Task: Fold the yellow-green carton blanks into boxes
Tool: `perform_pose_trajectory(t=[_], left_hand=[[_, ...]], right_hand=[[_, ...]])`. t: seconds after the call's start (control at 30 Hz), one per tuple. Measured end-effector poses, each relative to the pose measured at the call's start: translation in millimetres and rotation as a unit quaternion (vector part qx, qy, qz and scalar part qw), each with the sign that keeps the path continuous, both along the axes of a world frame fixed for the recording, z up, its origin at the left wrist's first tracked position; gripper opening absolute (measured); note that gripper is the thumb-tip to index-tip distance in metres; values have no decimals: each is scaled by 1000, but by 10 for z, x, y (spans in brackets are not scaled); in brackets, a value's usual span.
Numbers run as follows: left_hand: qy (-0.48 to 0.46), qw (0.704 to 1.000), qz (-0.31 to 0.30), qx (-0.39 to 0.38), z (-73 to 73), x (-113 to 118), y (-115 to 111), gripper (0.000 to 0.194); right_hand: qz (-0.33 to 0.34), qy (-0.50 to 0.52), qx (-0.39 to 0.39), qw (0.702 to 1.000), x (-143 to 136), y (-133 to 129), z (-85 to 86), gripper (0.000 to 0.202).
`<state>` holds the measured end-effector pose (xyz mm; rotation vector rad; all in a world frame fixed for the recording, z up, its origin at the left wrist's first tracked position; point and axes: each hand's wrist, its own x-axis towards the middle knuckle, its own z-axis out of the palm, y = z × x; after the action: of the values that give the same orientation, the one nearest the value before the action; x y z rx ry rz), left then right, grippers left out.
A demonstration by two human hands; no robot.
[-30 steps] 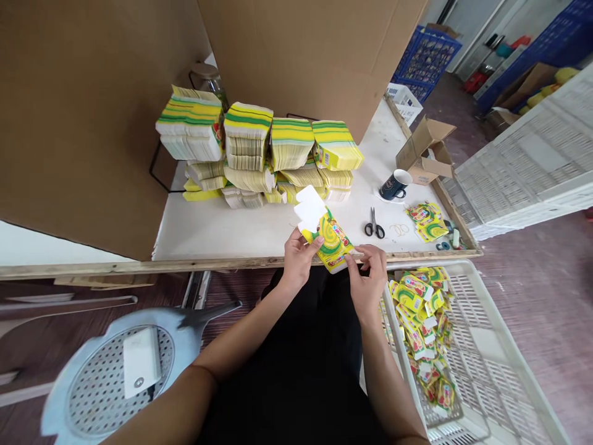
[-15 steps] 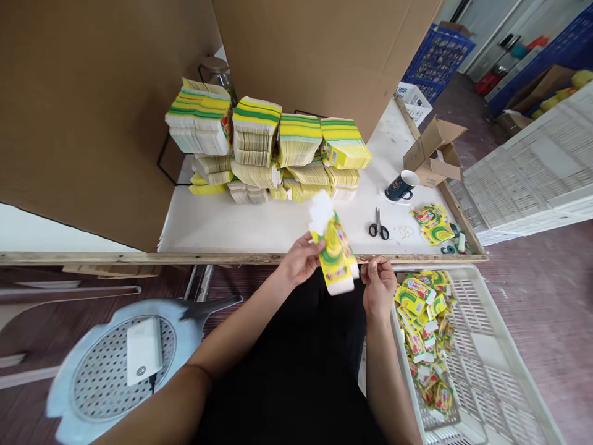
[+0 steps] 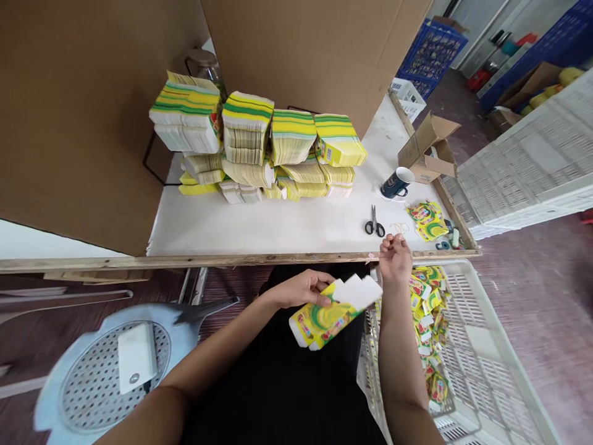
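My left hand [image 3: 301,290] grips a yellow and green printed carton [image 3: 331,312] over my lap, thumb on its printed face. The carton is tilted, its white stepped flaps pointing right toward my right wrist. My right hand [image 3: 395,259] is raised at the table's front edge, fingers curled and bunched together; whether something small is pinched in them I cannot make out. Just beyond its fingertips lie thin rubber bands [image 3: 399,228] on the white table [image 3: 259,228]. Black-handled scissors [image 3: 374,227] rest to the left of them.
Stacks of flat cartons [image 3: 248,123] stand at the table's back against cardboard. A dark mug [image 3: 395,183], an open cardboard box [image 3: 428,151] and loose flat cartons [image 3: 428,219] are on the right. Below sits a white crate [image 3: 491,346] with cartons; a stool [image 3: 92,334] holds a white device.
My left hand has lowered the carton toward my lap and turned it, so its white flaps now point right. My right hand has moved up and right, away from the carton.
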<state>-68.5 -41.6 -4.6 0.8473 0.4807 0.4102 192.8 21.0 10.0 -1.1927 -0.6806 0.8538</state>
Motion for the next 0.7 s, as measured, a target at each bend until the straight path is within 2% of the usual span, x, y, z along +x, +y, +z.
perform_pose_trajectory(t=[0.1, 0.2, 0.27, 0.33, 0.4, 0.47, 0.53, 0.6, 0.7], left_hand=[[24, 990, 138, 10, -32, -27, 137, 59], [48, 967, 248, 30, -40, -1, 396, 66], [67, 948, 306, 46, -54, 55, 580, 68], [85, 930, 352, 63, -79, 141, 736, 67], [92, 919, 376, 76, -115, 250, 851, 65], [98, 912, 388, 90, -156, 371, 929, 61], [110, 906, 395, 108, -193, 484, 989, 54], [132, 900, 394, 129, -219, 565, 1042, 45], [183, 892, 379, 163, -234, 577, 1101, 33]], right_hand=[[-60, -46, -8, 997, 289, 285, 16, 33], [-112, -116, -26, 987, 593, 531, 88, 26], [-140, -172, -47, 974, 727, 603, 133, 32], [-148, -246, -76, 955, 740, 575, 136, 39], [-108, -331, -112, 931, 600, 459, 74, 42], [-44, -331, -120, 935, 323, 303, -41, 44], [74, -321, -128, 935, -20, 162, -170, 50], [161, -312, -131, 927, -332, 79, -273, 53], [174, -306, -142, 925, -601, 64, -357, 51]])
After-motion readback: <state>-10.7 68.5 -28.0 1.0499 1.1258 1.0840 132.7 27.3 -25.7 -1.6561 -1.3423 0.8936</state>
